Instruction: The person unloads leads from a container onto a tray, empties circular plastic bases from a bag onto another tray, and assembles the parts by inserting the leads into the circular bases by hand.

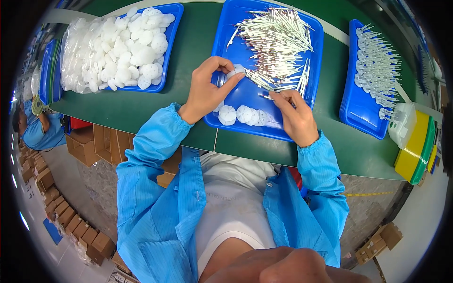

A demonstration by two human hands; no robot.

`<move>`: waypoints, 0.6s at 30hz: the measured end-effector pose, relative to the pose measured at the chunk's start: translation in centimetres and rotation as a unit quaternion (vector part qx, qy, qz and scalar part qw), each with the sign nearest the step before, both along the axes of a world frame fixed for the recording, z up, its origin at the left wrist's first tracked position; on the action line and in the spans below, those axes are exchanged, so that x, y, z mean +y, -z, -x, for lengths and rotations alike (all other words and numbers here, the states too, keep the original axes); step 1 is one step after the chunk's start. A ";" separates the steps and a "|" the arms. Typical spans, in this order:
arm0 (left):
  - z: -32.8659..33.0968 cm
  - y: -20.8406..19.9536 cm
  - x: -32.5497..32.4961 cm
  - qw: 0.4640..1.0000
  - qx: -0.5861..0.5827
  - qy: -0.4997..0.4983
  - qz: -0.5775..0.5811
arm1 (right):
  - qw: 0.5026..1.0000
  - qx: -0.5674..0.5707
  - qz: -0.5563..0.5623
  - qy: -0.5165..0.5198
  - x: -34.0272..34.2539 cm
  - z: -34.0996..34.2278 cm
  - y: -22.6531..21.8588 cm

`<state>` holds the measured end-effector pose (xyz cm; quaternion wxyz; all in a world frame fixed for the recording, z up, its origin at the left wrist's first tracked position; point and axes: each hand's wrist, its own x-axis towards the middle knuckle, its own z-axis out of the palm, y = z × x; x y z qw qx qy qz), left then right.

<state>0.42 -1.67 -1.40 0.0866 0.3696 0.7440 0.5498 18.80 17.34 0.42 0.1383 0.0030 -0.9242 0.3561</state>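
My left hand (206, 89) pinches a round white plastic disc (235, 70) between thumb and fingers, above the left side of the middle blue tray (226, 23). In that tray lies a heap of thin white sticks (278, 40) with dark ends. My right hand (298, 117) is closed at the near edge of the heap, its fingertips on a thin stick (266, 96). Several more white discs (244, 114) lie in a row along the tray's near side, some overlapping.
A blue tray (171, 52) at the left holds a plastic bag full of white discs (127, 49). At the right, another blue tray (351, 111) carries rows of discs with sticks standing in them (377, 66). Beside it are a clear container (402, 125) and a yellow-green box (415, 146).
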 end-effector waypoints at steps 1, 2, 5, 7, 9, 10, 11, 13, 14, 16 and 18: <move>0.1 0.0 0.3 1.000 0.000 0.001 0.001 | 1.000 0.005 0.007 0.003 0.5 0.1 0.0; 0.2 0.0 0.7 1.000 0.012 -0.003 -0.009 | 1.000 0.010 0.015 0.006 0.8 0.2 0.0; 0.9 -0.2 1.1 1.000 0.020 -0.001 -0.017 | 0.998 0.042 0.040 0.020 1.0 1.0 0.0; 1.2 -0.8 1.0 1.000 0.017 0.006 -0.015 | 0.998 0.046 0.034 0.025 0.9 1.1 -0.6; 1.3 -1.8 1.0 0.996 -0.073 0.050 0.002 | 0.994 0.062 0.068 0.056 0.9 1.3 -1.1; 1.1 -2.1 1.1 0.996 -0.073 0.050 0.002 | 0.994 0.062 0.068 0.056 0.7 1.6 -1.6; 0.8 -2.5 1.4 0.989 -0.130 0.070 -0.014 | 0.990 0.064 0.098 0.074 0.3 2.0 -2.3; 0.1 -2.7 1.7 0.977 -0.187 0.093 -0.030 | 0.985 0.065 0.127 0.093 -0.5 2.7 -3.3; -0.3 -2.7 1.8 0.961 -0.252 0.097 -0.059 | 0.985 0.065 0.127 0.094 -0.8 3.2 -3.7; -1.0 -2.9 1.9 0.940 -0.315 0.102 -0.087 | 0.984 0.070 0.132 0.101 -1.3 3.7 -3.5; -1.4 -3.0 1.8 0.927 -0.353 0.095 -0.088 | 0.986 0.074 0.094 0.113 -1.4 3.5 -2.4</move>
